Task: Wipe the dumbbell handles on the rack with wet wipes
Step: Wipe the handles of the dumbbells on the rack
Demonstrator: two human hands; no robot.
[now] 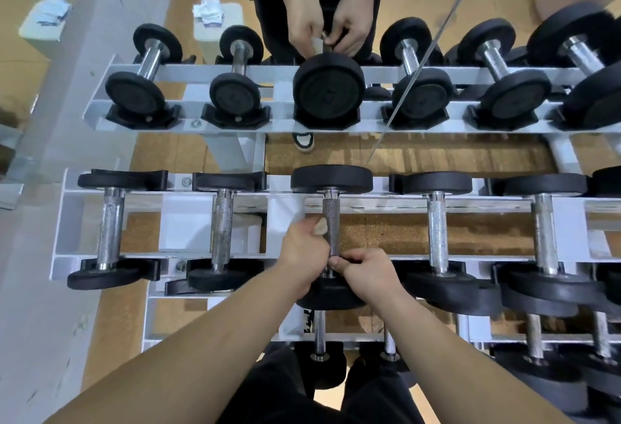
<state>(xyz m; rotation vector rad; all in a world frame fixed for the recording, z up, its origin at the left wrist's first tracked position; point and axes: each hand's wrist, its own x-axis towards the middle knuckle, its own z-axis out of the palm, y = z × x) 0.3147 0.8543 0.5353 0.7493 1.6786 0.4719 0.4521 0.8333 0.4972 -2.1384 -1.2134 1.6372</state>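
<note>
A white rack (58,222) holds a row of black dumbbells with knurled steel handles. Both of my hands are on the middle dumbbell's handle (331,218). My left hand (304,248) is closed beside the handle, its thumb pressed against the steel. It holds a white wet wipe (298,215), which is hard to tell apart from the white rack behind it. My right hand (366,272) pinches the near end of the handle just above the front weight head (331,296). The far head (331,178) sits in its cradle.
A mirror behind the rack reflects the dumbbells, my hands and my dark clothing. More dumbbells (220,232) (437,232) lie on either side, and a lower tier (319,333) sits under my arms. A white stand with wipe packets (208,15) shows in the reflection. The floor is cork-coloured.
</note>
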